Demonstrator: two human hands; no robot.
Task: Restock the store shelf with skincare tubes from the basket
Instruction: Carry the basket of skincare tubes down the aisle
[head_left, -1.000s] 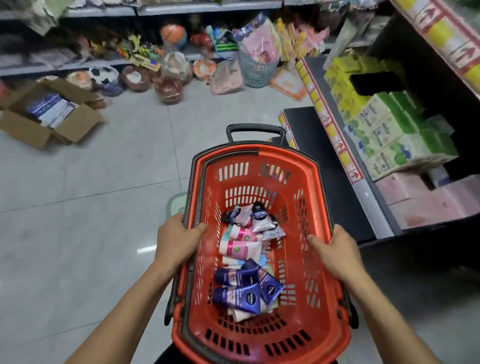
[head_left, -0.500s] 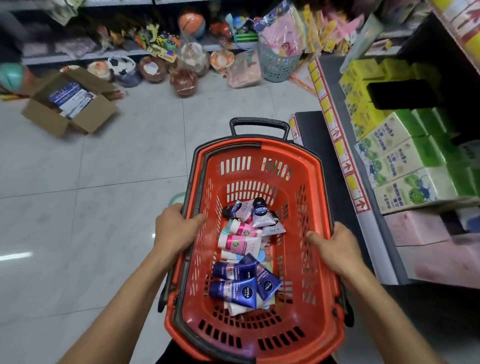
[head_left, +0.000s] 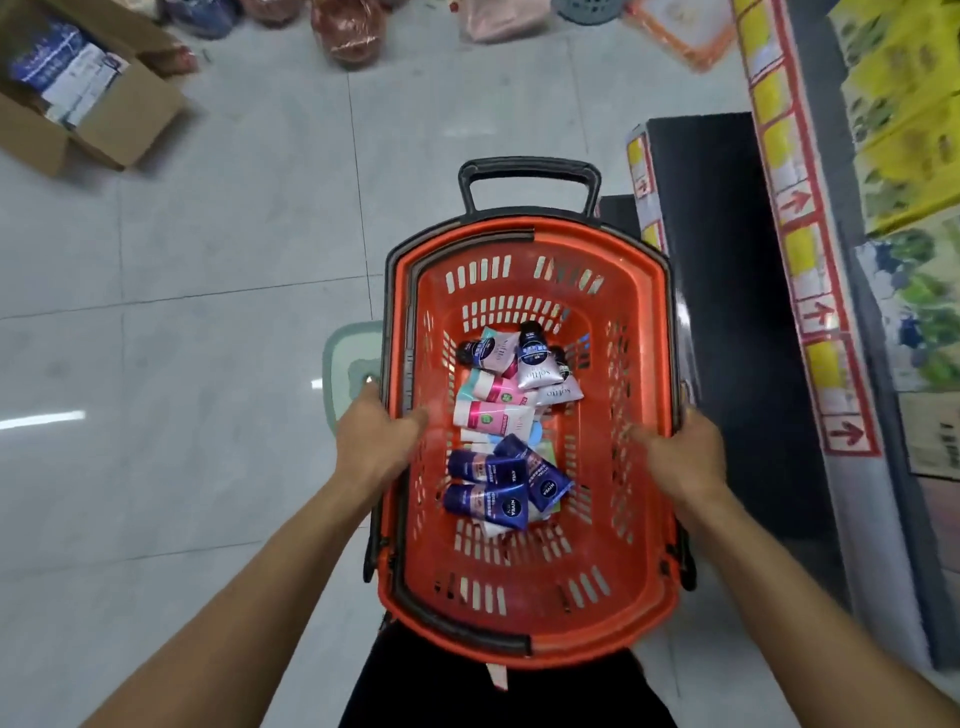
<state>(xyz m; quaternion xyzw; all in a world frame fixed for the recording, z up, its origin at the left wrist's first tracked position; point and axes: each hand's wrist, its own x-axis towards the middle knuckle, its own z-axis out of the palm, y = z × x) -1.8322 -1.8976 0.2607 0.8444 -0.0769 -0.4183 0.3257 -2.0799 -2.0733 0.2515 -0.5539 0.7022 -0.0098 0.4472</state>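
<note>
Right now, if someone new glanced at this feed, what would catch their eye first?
The orange basket in the middle, gripped at its side rims by the left hand and the right hand. Next, the pile of tubes on its floor, dark blue ones nearest, pink and white beyond. Then the open cardboard box on the floor, upper left.

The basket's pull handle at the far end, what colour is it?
Black, on the orange-red basket; the pull handle shows clearly in the head view.

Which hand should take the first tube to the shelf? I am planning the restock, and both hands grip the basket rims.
Probably the right hand: the shelf lies on its side of the basket. The left hand can keep steadying the opposite rim, and the tubes lie between both.
</note>
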